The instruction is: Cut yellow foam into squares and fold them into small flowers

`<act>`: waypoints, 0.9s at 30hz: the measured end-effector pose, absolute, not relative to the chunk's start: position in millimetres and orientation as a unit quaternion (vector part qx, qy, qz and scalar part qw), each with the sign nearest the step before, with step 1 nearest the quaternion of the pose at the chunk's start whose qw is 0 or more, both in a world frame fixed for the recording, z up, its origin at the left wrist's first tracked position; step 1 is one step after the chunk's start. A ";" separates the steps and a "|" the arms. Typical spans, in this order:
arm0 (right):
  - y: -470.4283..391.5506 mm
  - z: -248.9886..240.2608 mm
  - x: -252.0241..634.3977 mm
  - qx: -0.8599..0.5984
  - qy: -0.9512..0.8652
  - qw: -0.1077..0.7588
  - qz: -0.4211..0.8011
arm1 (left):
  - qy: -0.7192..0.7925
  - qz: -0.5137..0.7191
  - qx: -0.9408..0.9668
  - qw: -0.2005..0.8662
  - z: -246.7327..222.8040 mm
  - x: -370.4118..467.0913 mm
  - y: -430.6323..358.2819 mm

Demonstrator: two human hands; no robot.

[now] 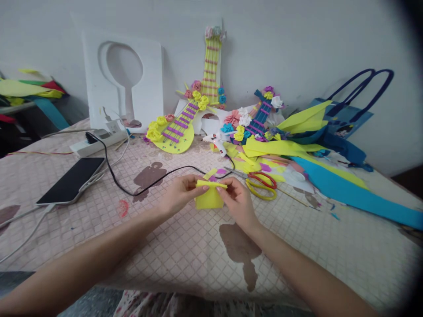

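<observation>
A small piece of yellow crepe paper (210,200) is held up over the front middle of the table, its top edge folded or rolled over. My left hand (183,193) pinches the left end of that edge between thumb and fingers. At the right end, my right hand (236,200) grips the same edge, thumb in front. Just beyond the right hand lie scissors (262,184) with red and yellow handles. A white glue gun (216,143) stands farther back, near a yellow paper guitar (176,134) trimmed with purple strips and paper flowers.
On the left are a phone or tablet (72,180) with cables and a white power strip (99,143). A black cord (165,175) crosses behind my hands. Blue crepe paper (350,187), yellow scraps and a blue bag (350,119) fill the right. A white cutout board (152,83) leans against the wall.
</observation>
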State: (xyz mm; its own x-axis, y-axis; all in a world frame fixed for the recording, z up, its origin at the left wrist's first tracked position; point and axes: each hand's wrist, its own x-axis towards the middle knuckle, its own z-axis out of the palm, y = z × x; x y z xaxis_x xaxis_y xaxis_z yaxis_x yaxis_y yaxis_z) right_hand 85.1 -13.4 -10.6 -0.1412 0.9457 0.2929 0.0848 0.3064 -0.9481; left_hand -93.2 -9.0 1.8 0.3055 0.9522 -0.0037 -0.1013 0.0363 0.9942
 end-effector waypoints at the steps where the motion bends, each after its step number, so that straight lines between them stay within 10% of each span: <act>1: -13.8 -11.0 85.1 -0.409 -0.631 0.512 0.415 | 0.394 0.444 0.532 0.604 0.9 -93.3 -8.5; 27: -11.8 -11.7 88.5 -0.394 -0.634 0.507 0.430 | 0.393 0.468 0.546 0.574 1.0 -93.9 -7.7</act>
